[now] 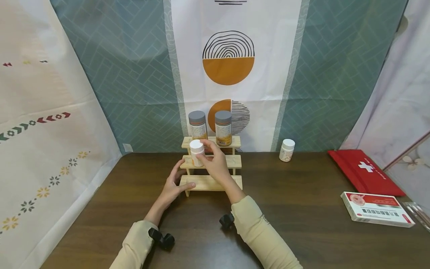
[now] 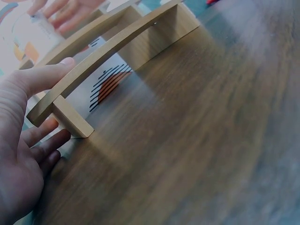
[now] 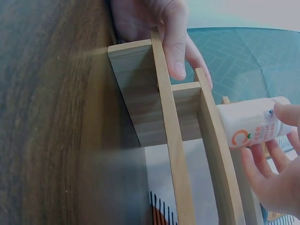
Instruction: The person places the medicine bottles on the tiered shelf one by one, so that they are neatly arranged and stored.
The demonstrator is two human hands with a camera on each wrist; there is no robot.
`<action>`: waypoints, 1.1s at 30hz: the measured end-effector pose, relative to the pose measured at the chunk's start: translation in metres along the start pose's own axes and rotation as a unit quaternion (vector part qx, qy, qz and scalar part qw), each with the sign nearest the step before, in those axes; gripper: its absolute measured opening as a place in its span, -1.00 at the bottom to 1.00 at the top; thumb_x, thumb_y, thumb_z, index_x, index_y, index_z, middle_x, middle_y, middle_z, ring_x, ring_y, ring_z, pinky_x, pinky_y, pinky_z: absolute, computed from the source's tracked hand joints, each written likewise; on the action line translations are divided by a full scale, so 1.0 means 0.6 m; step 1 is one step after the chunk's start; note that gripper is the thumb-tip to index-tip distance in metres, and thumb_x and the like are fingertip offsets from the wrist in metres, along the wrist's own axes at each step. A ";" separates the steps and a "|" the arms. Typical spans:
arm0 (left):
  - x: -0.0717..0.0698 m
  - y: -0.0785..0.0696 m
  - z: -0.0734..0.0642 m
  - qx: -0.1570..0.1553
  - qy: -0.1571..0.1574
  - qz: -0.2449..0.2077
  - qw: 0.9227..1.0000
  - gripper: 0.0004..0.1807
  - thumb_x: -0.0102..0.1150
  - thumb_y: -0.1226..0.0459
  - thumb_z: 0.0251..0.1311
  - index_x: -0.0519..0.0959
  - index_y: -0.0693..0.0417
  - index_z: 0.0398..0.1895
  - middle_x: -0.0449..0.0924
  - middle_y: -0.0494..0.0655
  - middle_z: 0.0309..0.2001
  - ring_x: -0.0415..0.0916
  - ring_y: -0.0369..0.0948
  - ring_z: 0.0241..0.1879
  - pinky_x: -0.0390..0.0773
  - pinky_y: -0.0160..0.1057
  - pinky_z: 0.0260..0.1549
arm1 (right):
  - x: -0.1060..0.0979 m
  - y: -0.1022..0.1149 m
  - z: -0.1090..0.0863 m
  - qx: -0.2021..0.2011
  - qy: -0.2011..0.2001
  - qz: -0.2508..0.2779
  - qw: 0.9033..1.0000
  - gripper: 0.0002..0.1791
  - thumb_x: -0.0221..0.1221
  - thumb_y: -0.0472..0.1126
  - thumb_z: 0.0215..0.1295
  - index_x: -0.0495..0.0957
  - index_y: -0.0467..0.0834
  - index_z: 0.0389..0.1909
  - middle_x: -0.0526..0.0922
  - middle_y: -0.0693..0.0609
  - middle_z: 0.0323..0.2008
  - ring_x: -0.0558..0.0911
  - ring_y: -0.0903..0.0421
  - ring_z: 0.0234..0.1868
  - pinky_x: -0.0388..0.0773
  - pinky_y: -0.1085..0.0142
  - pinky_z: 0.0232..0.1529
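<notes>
In the head view, my right hand (image 1: 218,166) pinches a white vitamin bottle (image 1: 196,150) between thumb and fingers. The bottle stands upright at the left of the middle step; in the right wrist view its base (image 3: 229,129) meets the step's edge. My left hand (image 1: 170,189) grips the left end of the three-step wooden rack (image 1: 205,183). Its thumb (image 2: 49,77) lies over the lowest step, the other fingers (image 2: 47,145) around the side. Two grey-lidded jars (image 1: 198,127) (image 1: 223,129) stand on the top step, the left one partly behind the bottle.
Another white bottle (image 1: 287,150) stands at the table's back, right of the rack. Farther right lie a red first-aid pouch (image 1: 366,172), a red-and-white medicine box (image 1: 377,210) and a pack of thin sticks (image 1: 420,215). A patterned curtain (image 1: 141,74) hangs behind the table (image 1: 295,224).
</notes>
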State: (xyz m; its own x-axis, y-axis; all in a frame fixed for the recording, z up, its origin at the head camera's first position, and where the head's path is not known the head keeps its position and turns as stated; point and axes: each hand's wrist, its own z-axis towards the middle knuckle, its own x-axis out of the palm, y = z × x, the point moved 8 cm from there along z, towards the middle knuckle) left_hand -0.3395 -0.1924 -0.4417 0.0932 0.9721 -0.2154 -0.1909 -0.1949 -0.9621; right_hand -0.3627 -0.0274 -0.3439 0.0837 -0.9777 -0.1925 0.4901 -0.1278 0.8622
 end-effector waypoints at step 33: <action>0.000 -0.003 -0.001 -0.003 0.000 0.004 1.000 0.02 0.33 0.40 0.11 -0.03 -0.23 0.54 0.29 0.28 0.37 0.14 0.15 0.43 -0.01 0.28 0.42 | -0.139 0.077 0.021 -0.013 -0.124 0.061 0.990 -0.67 0.18 -0.38 0.31 0.52 -0.27 0.09 0.65 -0.28 -0.09 0.59 0.24 -0.21 0.56 0.49 -0.11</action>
State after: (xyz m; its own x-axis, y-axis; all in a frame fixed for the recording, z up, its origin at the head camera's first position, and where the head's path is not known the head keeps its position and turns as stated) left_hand -0.3385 -0.1921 -0.4402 0.0909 0.9706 -0.2227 -0.1848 -0.2033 -0.9615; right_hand -0.3578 0.0463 -0.2820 -0.0695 -0.9969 0.0361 0.5118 -0.0045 0.8591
